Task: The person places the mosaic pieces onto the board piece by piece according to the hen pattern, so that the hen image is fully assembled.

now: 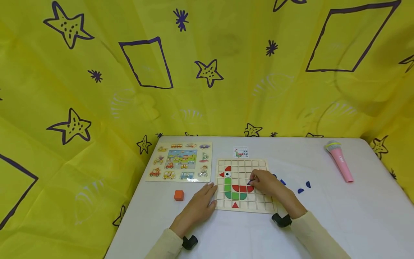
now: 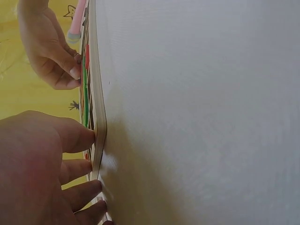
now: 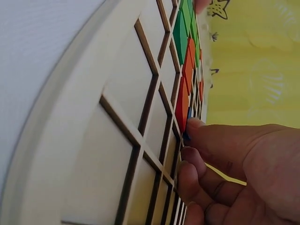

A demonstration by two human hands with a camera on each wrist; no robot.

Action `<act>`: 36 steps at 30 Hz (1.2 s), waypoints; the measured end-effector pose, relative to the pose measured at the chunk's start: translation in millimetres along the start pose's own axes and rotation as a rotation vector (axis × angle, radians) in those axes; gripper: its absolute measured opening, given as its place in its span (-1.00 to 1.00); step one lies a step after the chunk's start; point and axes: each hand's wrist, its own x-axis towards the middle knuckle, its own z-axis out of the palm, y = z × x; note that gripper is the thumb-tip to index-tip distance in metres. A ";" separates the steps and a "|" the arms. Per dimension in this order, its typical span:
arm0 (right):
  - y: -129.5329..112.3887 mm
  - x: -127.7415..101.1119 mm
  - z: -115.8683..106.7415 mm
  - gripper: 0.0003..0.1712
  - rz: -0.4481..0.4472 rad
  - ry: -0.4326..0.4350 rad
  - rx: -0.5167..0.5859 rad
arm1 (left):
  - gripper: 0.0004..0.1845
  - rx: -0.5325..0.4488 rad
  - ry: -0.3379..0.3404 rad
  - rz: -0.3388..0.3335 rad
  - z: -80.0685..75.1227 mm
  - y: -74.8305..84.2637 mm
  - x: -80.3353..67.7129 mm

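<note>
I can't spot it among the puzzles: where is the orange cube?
Head view: the orange cube sits on the table's left side, below the vehicle puzzle board, left of the left hand.

The worktop (image 1: 339, 216) lies open along its near edge and across the wide stretch on the right, between the grid board (image 1: 244, 208) and the pink microphone (image 1: 339, 162) near the far right corner. Three small blue pieces (image 1: 304, 187) lie scattered just right of the board, in the path of anything sweeping across there. On the left, an orange block (image 1: 179, 195) sits alone, with room all round it. The vehicle puzzle (image 1: 181, 162) lies just beside the board's far left corner, leaving only a narrow gap. A small card (image 1: 240, 152) lies behind the board. Yellow cloth (image 1: 207, 90) walls in the back and both sides.
</note>
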 end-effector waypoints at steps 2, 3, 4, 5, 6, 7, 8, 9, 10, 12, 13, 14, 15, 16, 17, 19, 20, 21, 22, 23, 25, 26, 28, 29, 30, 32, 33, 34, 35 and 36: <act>-0.4 0.1 0.7 -0.93 -0.001 0.004 0.000 | -0.36 -0.002 -0.001 -0.001 -0.2 0.5 -0.1; -0.7 0.2 1.1 -0.93 -0.002 0.007 -0.002 | -0.36 -0.002 -0.001 -0.002 -0.2 0.7 -0.3; -0.8 0.3 1.5 -0.94 -0.003 0.010 -0.008 | -0.36 -0.002 -0.003 -0.003 -0.1 0.8 -0.2; -1.0 0.7 2.1 -0.95 0.000 0.014 -0.011 | -0.36 -0.002 -0.004 -0.003 0.0 0.7 -0.1; -1.2 1.0 2.5 -0.95 0.001 0.018 -0.017 | -0.36 -0.002 -0.004 -0.003 0.2 0.5 -0.1; -1.2 1.3 3.0 -0.95 0.005 0.020 -0.022 | -0.36 -0.002 -0.004 -0.003 0.5 0.4 -0.1; -1.0 1.7 3.5 -0.96 0.007 0.021 -0.025 | -0.36 -0.001 -0.004 -0.004 0.5 0.3 -0.3; -0.9 1.9 3.9 -0.95 0.011 0.022 -0.024 | -0.36 0.000 -0.004 -0.004 0.6 0.1 -0.3; -0.9 2.3 4.3 -0.93 0.018 0.024 -0.024 | -0.35 0.001 -0.004 -0.005 0.6 0.1 -0.2; -1.4 2.7 4.3 -0.89 0.027 0.029 -0.018 | -0.35 0.001 -0.001 -0.004 0.4 0.1 -0.1; -1.6 2.8 4.0 -0.86 0.030 0.030 -0.015 | -0.36 -0.001 0.000 -0.004 0.2 0.2 0.0; -1.6 2.8 3.5 -0.83 0.031 0.033 -0.016 | -0.36 -0.002 0.001 -0.004 0.1 0.3 0.0; -1.6 2.5 2.6 -0.81 0.033 0.035 -0.016 | -0.36 -0.002 0.001 -0.002 0.0 0.4 0.1; -1.7 2.0 1.0 -0.80 0.031 0.038 -0.017 | -0.36 -0.003 0.001 -0.001 0.1 0.4 0.1; -1.4 1.1 -0.9 -0.79 0.033 0.040 -0.012 | -0.36 -0.004 0.000 0.000 0.1 0.5 0.1; 0.2 -1.0 -6.0 -0.78 0.038 0.044 -0.009 | -0.36 -0.009 -0.002 -0.002 -0.1 0.7 -0.4; 1.6 -2.1 -9.2 -0.78 0.039 0.047 -0.008 | -0.35 -0.009 -0.004 -0.004 -0.2 0.9 -0.6; 3.2 -3.4 -12.7 -0.78 0.043 0.048 -0.005 | -0.35 -0.009 -0.007 -0.006 -0.2 0.9 -0.8; 5.5 -4.7 -16.5 -0.78 0.047 0.053 -0.006 | -0.35 -0.009 -0.008 -0.009 -0.1 1.2 -0.8; 8.1 -6.1 -20.2 -0.78 0.059 0.057 -0.007 | -0.35 -0.009 -0.010 -0.011 -0.2 1.5 -0.9; 13.7 -8.9 -28.0 -0.76 0.075 0.061 -0.009 | -0.35 -0.006 -0.012 -0.016 -0.1 1.7 -0.8; 16.9 -10.2 -31.9 -0.75 0.083 0.064 -0.013 | -0.35 -0.003 -0.011 -0.016 0.0 1.7 -0.7; 23.3 -13.4 -39.6 -0.73 0.104 0.071 -0.021 | -0.36 -0.001 -0.010 -0.017 -0.1 1.6 -0.5; 26.3 -15.2 -43.3 -0.72 0.119 0.074 -0.022 | -0.36 -0.001 -0.009 -0.018 0.0 1.5 -0.3; 29.4 -16.9 -47.0 -0.71 0.129 0.074 -0.028 | -0.36 0.000 -0.008 -0.018 0.0 1.4 -0.1; 36.1 -19.7 -53.4 -0.69 0.149 0.076 -0.045 | -0.36 -0.001 -0.008 -0.018 0.2 1.2 0.1; 39.1 -20.9 -56.2 -0.67 0.164 0.073 -0.051 | -0.36 -0.002 -0.010 -0.020 0.2 1.3 0.1; 42.6 -21.8 -58.6 -0.66 0.179 0.068 -0.058 | -0.36 -0.001 -0.012 -0.022 0.4 1.3 0.3; 46.1 -22.4 -60.2 -0.65 0.190 0.058 -0.067 | -0.36 -0.001 -0.013 -0.022 0.7 1.3 0.4; 50.0 -22.5 -61.1 -0.64 0.195 0.047 -0.075 | -0.36 -0.003 -0.014 -0.023 0.9 1.6 0.4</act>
